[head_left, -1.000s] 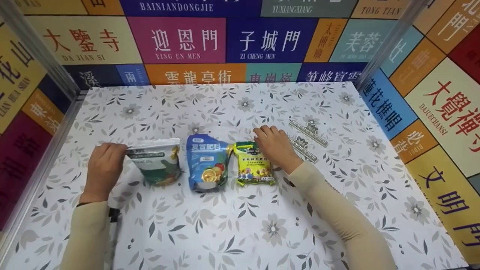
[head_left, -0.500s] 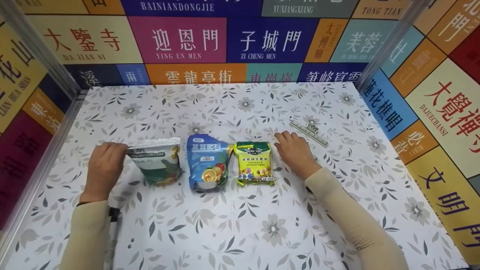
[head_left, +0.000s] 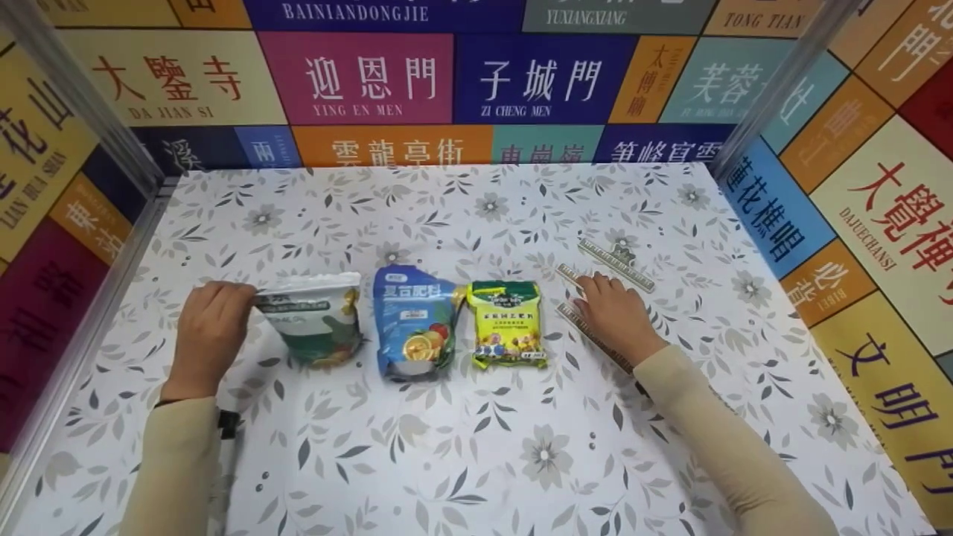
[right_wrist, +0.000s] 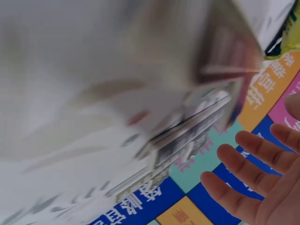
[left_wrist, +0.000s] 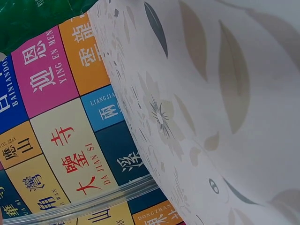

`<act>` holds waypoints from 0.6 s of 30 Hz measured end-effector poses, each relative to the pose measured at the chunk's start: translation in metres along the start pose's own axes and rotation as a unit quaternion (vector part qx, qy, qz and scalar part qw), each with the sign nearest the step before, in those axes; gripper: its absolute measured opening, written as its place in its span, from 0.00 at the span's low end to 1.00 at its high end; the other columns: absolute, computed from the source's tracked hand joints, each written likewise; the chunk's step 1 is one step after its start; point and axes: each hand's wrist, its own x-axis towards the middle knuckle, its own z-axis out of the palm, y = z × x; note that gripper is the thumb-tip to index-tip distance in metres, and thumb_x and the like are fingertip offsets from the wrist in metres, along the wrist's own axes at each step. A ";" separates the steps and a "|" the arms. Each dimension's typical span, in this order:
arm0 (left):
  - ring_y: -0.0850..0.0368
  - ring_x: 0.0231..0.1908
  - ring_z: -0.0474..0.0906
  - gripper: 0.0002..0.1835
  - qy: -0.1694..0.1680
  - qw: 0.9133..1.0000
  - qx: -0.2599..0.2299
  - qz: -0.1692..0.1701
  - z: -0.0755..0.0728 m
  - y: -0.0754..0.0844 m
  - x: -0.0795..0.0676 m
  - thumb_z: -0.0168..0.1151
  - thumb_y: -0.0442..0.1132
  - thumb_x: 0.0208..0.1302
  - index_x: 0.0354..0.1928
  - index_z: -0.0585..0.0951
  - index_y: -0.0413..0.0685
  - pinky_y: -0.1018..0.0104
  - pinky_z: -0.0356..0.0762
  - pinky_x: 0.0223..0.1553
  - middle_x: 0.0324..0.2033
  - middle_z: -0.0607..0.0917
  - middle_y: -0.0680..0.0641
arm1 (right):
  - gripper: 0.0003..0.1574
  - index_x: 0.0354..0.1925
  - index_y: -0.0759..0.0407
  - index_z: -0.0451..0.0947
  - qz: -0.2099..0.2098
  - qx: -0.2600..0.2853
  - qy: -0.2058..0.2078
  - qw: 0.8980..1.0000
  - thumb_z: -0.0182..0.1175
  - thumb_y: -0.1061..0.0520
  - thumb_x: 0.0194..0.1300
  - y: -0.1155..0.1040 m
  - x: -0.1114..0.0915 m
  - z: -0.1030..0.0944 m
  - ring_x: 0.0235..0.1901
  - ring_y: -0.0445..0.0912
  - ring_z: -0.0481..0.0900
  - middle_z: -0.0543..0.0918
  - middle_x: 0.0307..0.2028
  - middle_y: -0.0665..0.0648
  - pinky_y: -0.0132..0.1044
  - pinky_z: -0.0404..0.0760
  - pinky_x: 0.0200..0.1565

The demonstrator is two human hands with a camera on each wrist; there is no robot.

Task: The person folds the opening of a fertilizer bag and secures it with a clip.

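My left hand grips the upper left corner of a green and white pouch, which tilts slightly on the table. A green edge of the pouch shows at the top left of the left wrist view. My right hand is over a long metal clip, hiding most of it. Another long clip lies just below the fingers, and a third clip is behind them. In the right wrist view, the fingers of my right hand look loosely straight, with the blurred clips beside them.
A blue fertilizer pouch and a yellow fertilizer bag lie between my hands. The table has a floral cover. Walls with coloured sign panels border the back and sides.
My right hand has moved right from the yellow bag to the clips, uncovering the bag's top. My left hand keeps its place on the green and white pouch.
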 end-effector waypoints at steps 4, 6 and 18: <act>0.38 0.30 0.74 0.05 -0.001 1.000 0.000 -0.002 0.000 0.000 0.000 0.62 0.20 0.60 0.35 0.77 0.32 0.45 0.67 0.30 0.29 0.80 0.37 | 0.23 0.58 0.66 0.68 0.018 0.001 -0.029 0.999 0.54 0.51 0.75 0.005 -0.006 0.000 0.44 0.65 0.77 0.77 0.50 0.70 0.60 0.78 0.35; 0.38 0.30 0.75 0.03 -0.004 1.000 0.000 -0.005 0.000 0.000 0.000 0.60 0.22 0.62 0.35 0.77 0.32 0.45 0.67 0.30 0.29 0.80 0.37 | 0.23 0.58 0.67 0.68 0.020 0.000 -0.036 0.999 0.53 0.51 0.75 0.006 -0.009 0.001 0.43 0.65 0.77 0.77 0.49 0.70 0.60 0.78 0.34; 0.37 0.31 0.75 0.03 -0.011 1.000 0.003 -0.007 -0.001 -0.003 -0.003 0.61 0.23 0.63 0.37 0.77 0.33 0.44 0.68 0.31 0.29 0.80 0.37 | 0.29 0.56 0.69 0.68 0.035 -0.014 -0.086 0.996 0.55 0.45 0.74 0.009 -0.024 -0.002 0.42 0.65 0.76 0.77 0.46 0.69 0.60 0.77 0.34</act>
